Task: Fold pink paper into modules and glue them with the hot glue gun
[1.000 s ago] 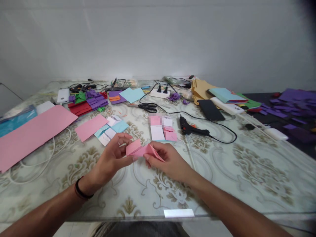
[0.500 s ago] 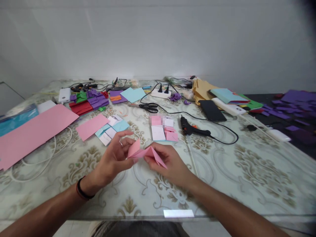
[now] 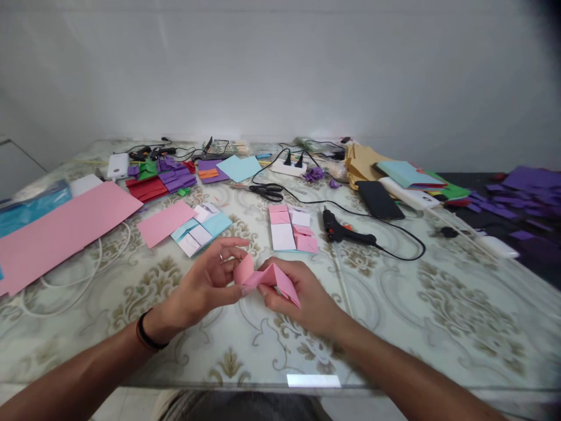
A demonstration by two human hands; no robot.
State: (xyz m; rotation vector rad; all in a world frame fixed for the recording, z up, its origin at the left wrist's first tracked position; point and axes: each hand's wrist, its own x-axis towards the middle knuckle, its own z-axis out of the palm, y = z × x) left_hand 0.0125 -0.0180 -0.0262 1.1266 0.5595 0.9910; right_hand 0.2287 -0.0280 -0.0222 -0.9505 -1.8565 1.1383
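A folded pink paper (image 3: 266, 277) is held between both hands above the front middle of the table. My left hand (image 3: 214, 275) pinches its left end, thumb below a raised flap. My right hand (image 3: 298, 286) grips the right end, where the paper stands up in a peaked fold; some of its fingers are hidden behind the paper. Just beyond the hands lie a pink, white and blue folded paper piece (image 3: 283, 235) and, to the left, a blue and white folded piece (image 3: 199, 233). A flat pink sheet (image 3: 164, 223) partly meets the latter.
A black glue gun (image 3: 346, 229) with its cord lies to the right of the hands. Black scissors (image 3: 267, 190), a power strip (image 3: 288, 168) and a dark phone (image 3: 379, 199) are farther back. A long pink sheet (image 3: 70, 231) covers the left side.
The camera view has shifted slightly. Both hands keep hold of the pink paper, which has moved a little to the right and turned slightly.
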